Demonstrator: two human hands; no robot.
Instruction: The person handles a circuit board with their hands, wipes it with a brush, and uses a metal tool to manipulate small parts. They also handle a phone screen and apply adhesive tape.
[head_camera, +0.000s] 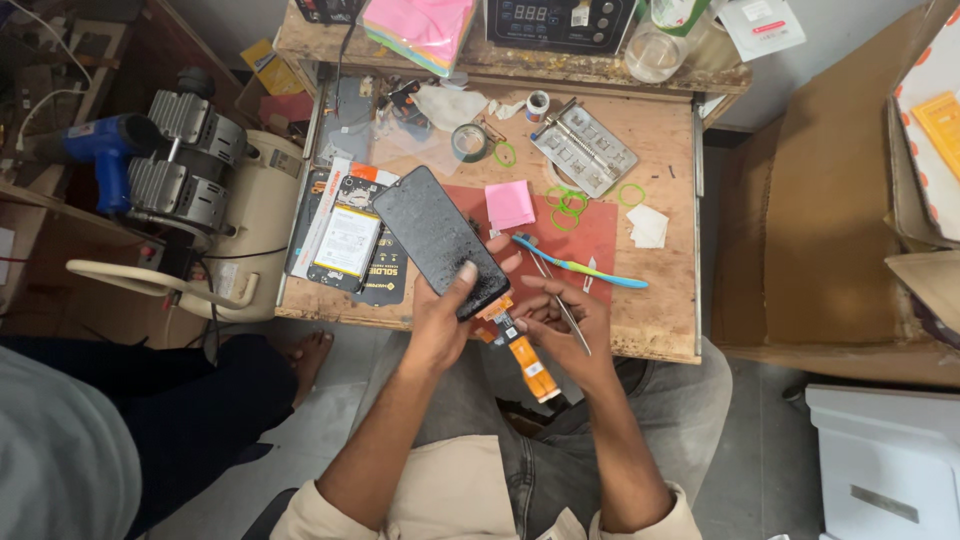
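Observation:
My left hand (440, 315) grips a black phone screen panel (438, 240), tilted over the front edge of the wooden bench (660, 300). An orange flex cable (525, 358) hangs from the panel's lower end. My right hand (565, 325) holds thin metal tweezers (566, 308) and touches the cable where it joins the panel. Just beyond my fingers on a red mat (590, 235) lie a blue and green toothbrush (580, 266) and a pink sticky-note block (510, 204).
An opened phone body (345, 240) lies left of the panel. Green rubber bands (566, 205), a metal jig (583, 148), a tape roll (468, 142) and white pads (648, 225) dot the bench. A compressor (200, 190) stands left, cardboard boxes (830, 200) right. Another person's leg (200, 390) is at lower left.

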